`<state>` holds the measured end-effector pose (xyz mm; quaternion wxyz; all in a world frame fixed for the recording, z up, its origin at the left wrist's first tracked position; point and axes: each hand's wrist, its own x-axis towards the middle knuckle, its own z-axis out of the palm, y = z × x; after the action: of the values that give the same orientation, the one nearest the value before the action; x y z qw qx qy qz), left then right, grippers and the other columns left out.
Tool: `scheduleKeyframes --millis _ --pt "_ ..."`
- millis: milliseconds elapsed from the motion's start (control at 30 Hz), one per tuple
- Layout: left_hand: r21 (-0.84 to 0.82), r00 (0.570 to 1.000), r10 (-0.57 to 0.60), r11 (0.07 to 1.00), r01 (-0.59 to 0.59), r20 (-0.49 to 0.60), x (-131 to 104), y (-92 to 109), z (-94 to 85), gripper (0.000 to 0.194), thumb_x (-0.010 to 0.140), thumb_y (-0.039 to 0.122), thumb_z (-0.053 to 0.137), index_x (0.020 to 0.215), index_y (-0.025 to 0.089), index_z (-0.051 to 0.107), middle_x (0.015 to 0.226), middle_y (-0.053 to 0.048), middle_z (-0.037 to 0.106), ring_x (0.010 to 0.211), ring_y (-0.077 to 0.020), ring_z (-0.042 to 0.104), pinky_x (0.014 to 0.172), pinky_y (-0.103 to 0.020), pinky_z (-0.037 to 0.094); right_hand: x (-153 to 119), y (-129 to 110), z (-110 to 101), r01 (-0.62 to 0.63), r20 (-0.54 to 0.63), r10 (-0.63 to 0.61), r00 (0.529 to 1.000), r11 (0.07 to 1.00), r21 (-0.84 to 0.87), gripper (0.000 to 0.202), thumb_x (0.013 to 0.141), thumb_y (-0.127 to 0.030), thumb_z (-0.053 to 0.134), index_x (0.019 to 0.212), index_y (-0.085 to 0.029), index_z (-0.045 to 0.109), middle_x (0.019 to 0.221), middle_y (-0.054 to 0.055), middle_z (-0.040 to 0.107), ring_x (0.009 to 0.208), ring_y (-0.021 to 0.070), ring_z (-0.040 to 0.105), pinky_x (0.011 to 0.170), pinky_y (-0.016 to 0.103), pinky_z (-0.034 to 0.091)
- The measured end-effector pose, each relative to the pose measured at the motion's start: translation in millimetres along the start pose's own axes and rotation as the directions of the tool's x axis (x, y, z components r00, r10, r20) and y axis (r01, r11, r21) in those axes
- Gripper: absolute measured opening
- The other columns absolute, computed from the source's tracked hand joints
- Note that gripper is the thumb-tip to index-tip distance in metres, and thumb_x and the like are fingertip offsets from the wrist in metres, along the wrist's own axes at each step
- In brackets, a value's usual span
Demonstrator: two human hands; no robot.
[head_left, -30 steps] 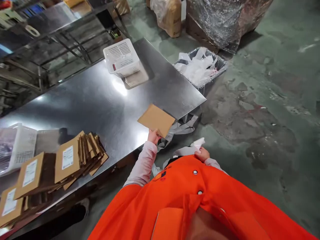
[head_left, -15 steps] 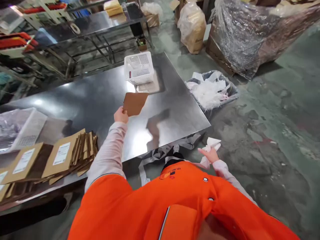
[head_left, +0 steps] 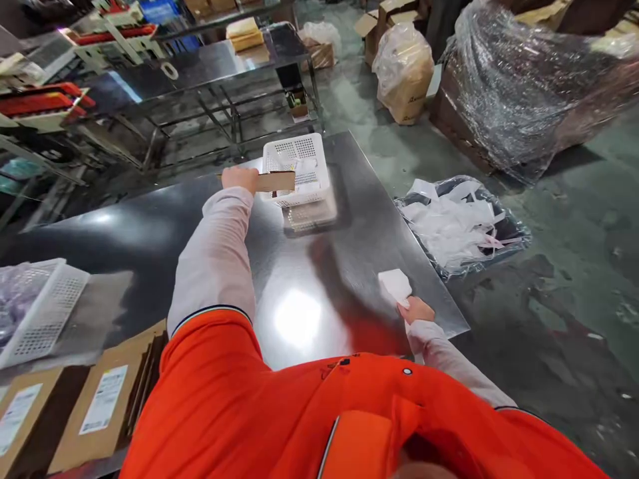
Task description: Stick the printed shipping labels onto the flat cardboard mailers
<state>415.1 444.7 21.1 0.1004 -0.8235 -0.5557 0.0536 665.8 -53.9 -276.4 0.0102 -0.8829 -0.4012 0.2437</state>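
Note:
My left hand (head_left: pixel 240 178) is closed around a flat brown cardboard piece (head_left: pixel 277 181), seen nearly edge-on. The cardboard is in front of the near left side of a white perforated plastic basket (head_left: pixel 319 193); whether they touch I cannot tell. Small light-coloured items lie inside that basket, too unclear to name. Over the near right part of the metal table (head_left: pixel 359 246), my right hand (head_left: pixel 418 311) pinches a white paper-like sheet (head_left: pixel 394 285). Part of the white material hangs below the fingers.
Labelled cardboard packages (head_left: pixel 107 399) are stacked at lower left, beside another white basket (head_left: pixel 47 319) of plastic-wrapped contents. Off the table's right edge stands a lined bin (head_left: pixel 514 233) full of white strips. Farther back are a second metal table (head_left: pixel 194 73) and a plastic-wrapped load (head_left: pixel 504 100).
My left hand has carried the cardboard forward to the basket, tilting it edge-on. The right hand has brought the white sheet from beside the table edge to over the tabletop. The view has shifted.

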Motion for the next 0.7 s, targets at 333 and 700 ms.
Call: scheduleKeyframes --millis 333,700 --pt "-0.043 0.981 0.053 0.998 -0.046 0.186 104 17 28.9 0.020 0.082 0.002 0.067 0.102 0.000 0.069 0.104 -0.017 0.070 0.109 -0.0231 0.056 0.099 -0.057 0.043 -3 11 20 -0.009 -0.030 0.007 1.000 0.998 -0.062 0.027 0.088 -0.037 0.062 0.104 -0.019 0.075 0.105 0.009 0.070 0.088 0.0183 0.064 0.063 0.027 0.031" --pt "-0.151 0.955 0.083 0.988 -0.041 0.284 129 34 44.9 0.032 0.097 0.033 0.058 0.101 0.003 0.070 0.121 -0.017 0.067 0.128 -0.0233 0.049 0.111 -0.054 0.030 -5 16 25 -0.016 -0.048 0.014 0.999 0.999 -0.044 0.029 0.085 -0.037 0.062 0.104 -0.020 0.075 0.104 0.008 0.071 0.086 0.0186 0.061 0.061 0.027 0.026"
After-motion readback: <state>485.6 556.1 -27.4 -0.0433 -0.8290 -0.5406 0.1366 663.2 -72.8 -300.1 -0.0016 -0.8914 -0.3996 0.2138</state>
